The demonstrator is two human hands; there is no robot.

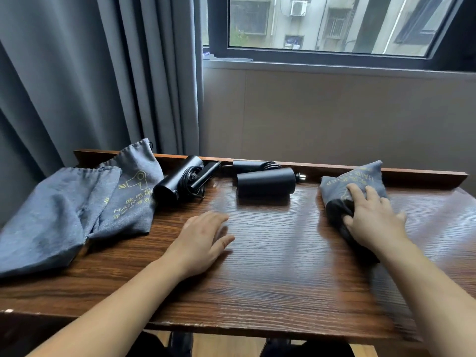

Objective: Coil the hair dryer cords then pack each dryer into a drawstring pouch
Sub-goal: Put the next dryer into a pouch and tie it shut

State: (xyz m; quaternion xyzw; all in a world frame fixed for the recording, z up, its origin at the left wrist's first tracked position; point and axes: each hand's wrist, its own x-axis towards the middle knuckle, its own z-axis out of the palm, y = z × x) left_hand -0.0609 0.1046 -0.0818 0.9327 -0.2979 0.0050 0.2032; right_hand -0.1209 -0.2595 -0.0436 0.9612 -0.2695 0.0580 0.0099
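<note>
R hand [373, 220] lies flat, fingers loosely spread, on filled pouch [360, 181] at frame right, long axis toward back rail. L hand [203, 240] relaxed, empty, mid-table [270, 279]. Two dryers [265, 184] sideways along back edge; bare wood between hands.

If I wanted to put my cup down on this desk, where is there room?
The widest bare wood lies between the left hand and right hand, in front of the two loose dryers. The near edge is bare too. The left side is crowded with empty pouches; the filled pouch takes the far right.
</note>
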